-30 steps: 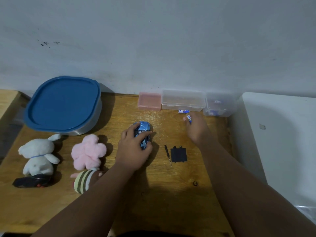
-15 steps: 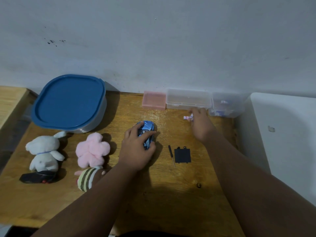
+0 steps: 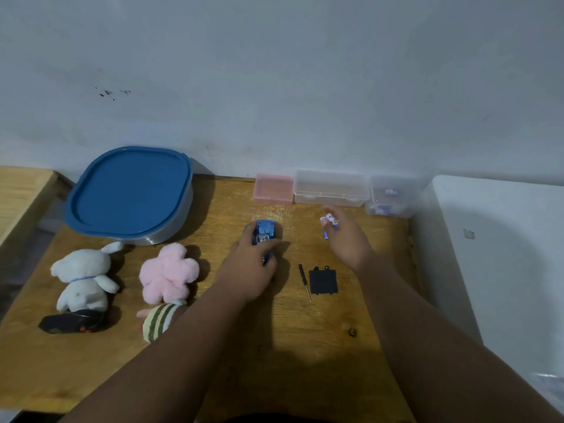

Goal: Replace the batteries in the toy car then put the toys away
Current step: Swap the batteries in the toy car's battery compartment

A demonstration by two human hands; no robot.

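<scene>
A shiny blue toy car [image 3: 265,233] lies on the wooden table [image 3: 320,346], and my left hand [image 3: 248,268] grips its near end with fingers curled round the body. To the right, my right hand [image 3: 348,239] holds small blue-and-white batteries [image 3: 329,222] in its fingertips, just above the table in front of the clear boxes. The black battery cover [image 3: 323,281] and a small black screwdriver [image 3: 304,280] lie between my two forearms.
A large tub with a blue lid [image 3: 129,193] stands at the back left. A white plush rabbit [image 3: 82,279], a pink plush [image 3: 168,273], a striped plush [image 3: 158,320] and a black toy car [image 3: 73,323] lie at the left. Pink [image 3: 273,189] and clear boxes [image 3: 331,187] line the wall.
My right hand reached to the clear boxes at the wall, then drew back toward the car with batteries in its fingertips. My left hand stayed on the blue car.
</scene>
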